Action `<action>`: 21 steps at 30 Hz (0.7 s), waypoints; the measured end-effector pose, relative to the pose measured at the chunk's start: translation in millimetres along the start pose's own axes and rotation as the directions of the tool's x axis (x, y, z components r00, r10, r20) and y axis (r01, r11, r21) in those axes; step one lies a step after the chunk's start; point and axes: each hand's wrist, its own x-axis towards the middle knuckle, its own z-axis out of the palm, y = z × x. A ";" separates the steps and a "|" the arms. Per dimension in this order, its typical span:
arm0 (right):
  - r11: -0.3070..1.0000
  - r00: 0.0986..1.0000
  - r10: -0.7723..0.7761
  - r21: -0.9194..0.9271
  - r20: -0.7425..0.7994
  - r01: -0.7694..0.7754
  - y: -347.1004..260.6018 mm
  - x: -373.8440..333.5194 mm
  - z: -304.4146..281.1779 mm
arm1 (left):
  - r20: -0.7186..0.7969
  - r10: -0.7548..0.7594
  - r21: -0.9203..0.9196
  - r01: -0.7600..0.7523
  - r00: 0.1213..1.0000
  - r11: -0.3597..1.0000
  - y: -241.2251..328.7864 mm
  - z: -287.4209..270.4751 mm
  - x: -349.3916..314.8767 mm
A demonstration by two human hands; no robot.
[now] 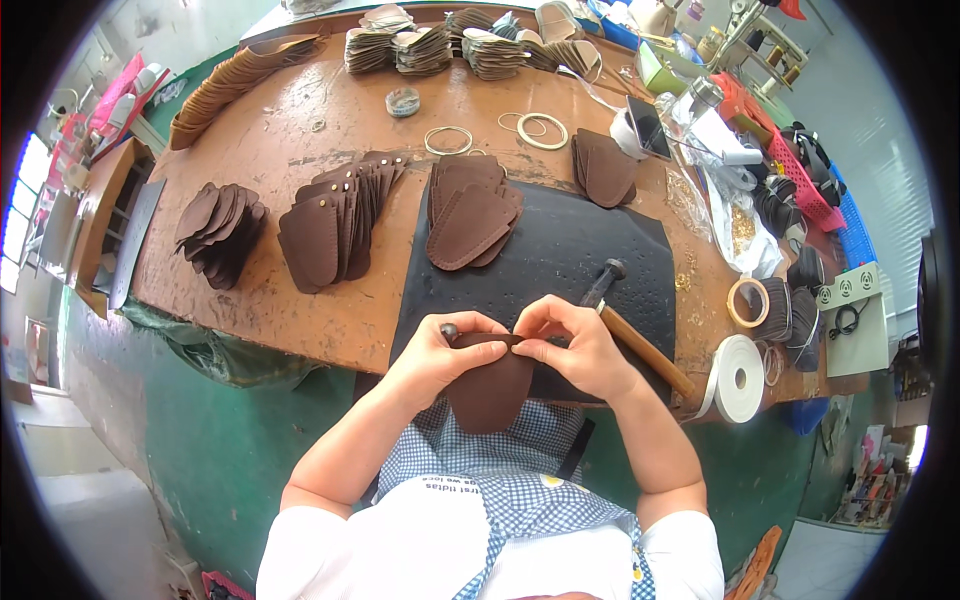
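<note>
Close to my body, a dark brown leather piece (490, 395) with a rounded lower end hangs between my hands. My left hand (440, 358) grips its upper edge between thumb and fingers. A small round metal end (449, 330) pokes out from those same fingers; the rest of it is hidden. On the other side, my right hand (580, 350) pinches the top edge near the middle, fingertips almost meeting those of the left. What lies between the right fingertips is too small to make out. Beside the right hand, a hammer (648, 352) with a wooden handle rests on the black mat (570, 240).
Brown leather stacks stand at left (215, 235), some with metal studs (335, 220), and on the mat (475, 215). Another leather stack (603, 168) lies at the far right. White tape (738, 378), a phone (648, 128) and a pink basket (805, 185) crowd the right side.
</note>
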 end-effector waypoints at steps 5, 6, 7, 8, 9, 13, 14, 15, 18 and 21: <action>0.955 0.959 0.253 0.192 -0.125 -0.227 3.3 -4.4 6.1 | -0.067 0.052 0.217 -0.036 0.996 0.975 -1.9 4.1 0.7; 0.930 0.948 0.294 0.267 -0.123 -0.254 2.2 -2.5 6.1 | -0.069 0.059 0.206 -0.044 0.996 0.978 -0.8 3.8 2.2; 0.907 0.943 0.305 0.342 -0.137 -0.244 3.9 -2.5 8.6 | -0.066 0.059 0.209 -0.044 0.996 0.977 -1.7 3.5 3.1; 0.908 0.943 0.303 0.343 -0.140 -0.241 4.2 -3.2 10.9 | -0.082 0.062 0.170 -0.047 0.995 0.984 -4.1 3.0 3.6; 0.884 0.932 0.325 0.401 -0.161 -0.239 5.0 -4.2 12.8 | -0.101 0.065 0.130 -0.051 0.993 0.990 -6.2 3.0 4.0; 0.848 0.902 0.364 0.483 -0.232 -0.218 5.0 -8.9 19.4 | -0.127 0.053 0.154 -0.033 0.990 0.988 -9.8 4.8 5.3; 0.848 0.903 0.362 0.484 -0.232 -0.215 5.7 -11.0 22.4 | -0.142 0.066 0.117 -0.050 0.988 0.992 -12.7 5.0 5.9; 0.868 0.901 0.348 0.453 -0.259 -0.205 5.9 -13.7 25.2 | -0.153 0.079 0.081 -0.067 0.985 0.994 -13.6 6.0 6.6; 0.898 0.898 0.313 0.403 -0.311 -0.174 9.9 -15.7 30.9 | -0.150 0.074 0.127 -0.055 0.986 0.990 -10.6 9.6 3.9; 0.889 0.885 0.326 0.427 -0.333 -0.166 11.6 -14.2 31.2 | -0.146 0.097 0.101 -0.083 0.984 0.991 -13.4 8.3 3.7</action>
